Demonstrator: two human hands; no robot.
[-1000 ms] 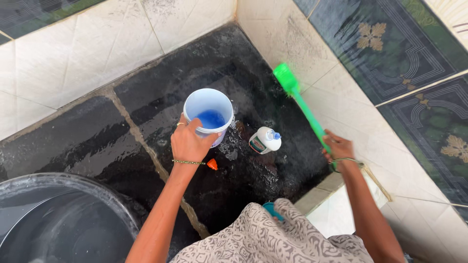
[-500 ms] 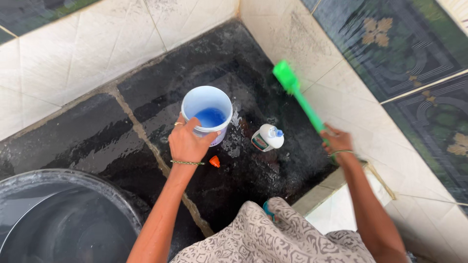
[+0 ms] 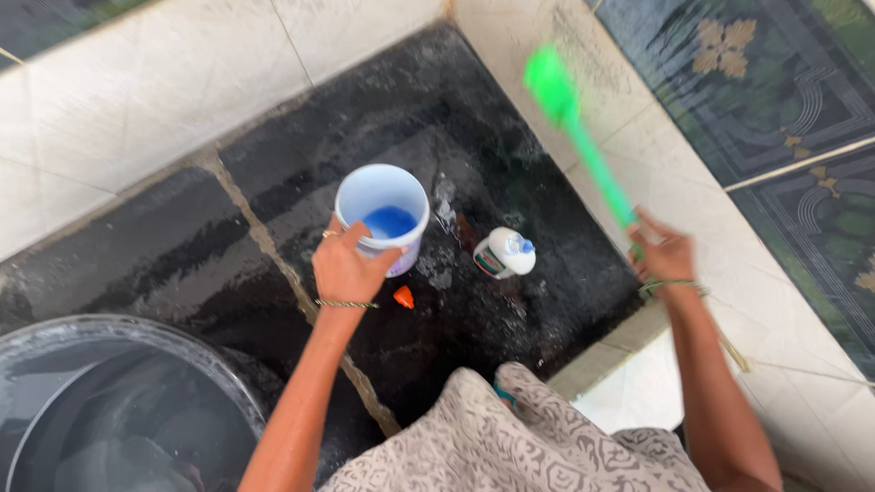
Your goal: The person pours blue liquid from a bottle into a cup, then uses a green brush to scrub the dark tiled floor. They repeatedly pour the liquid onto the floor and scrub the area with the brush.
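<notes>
Clearly gripped tight: left hand (image 3: 344, 269) on pale blue bucket (image 3: 383, 216); right hand (image 3: 663, 255) on green brush (image 3: 583, 137) at one o'clock. Risked knocking over the uncapped white bottle (image 3: 504, 253) on the wet floor (image 3: 273, 191).

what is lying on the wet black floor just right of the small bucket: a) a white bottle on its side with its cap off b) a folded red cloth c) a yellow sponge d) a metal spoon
a, since a white bottle lies on its side on the dark wet floor to the right of the small bucket that the left hand grips, and a small orange cap sits apart from it near that hand.
</notes>
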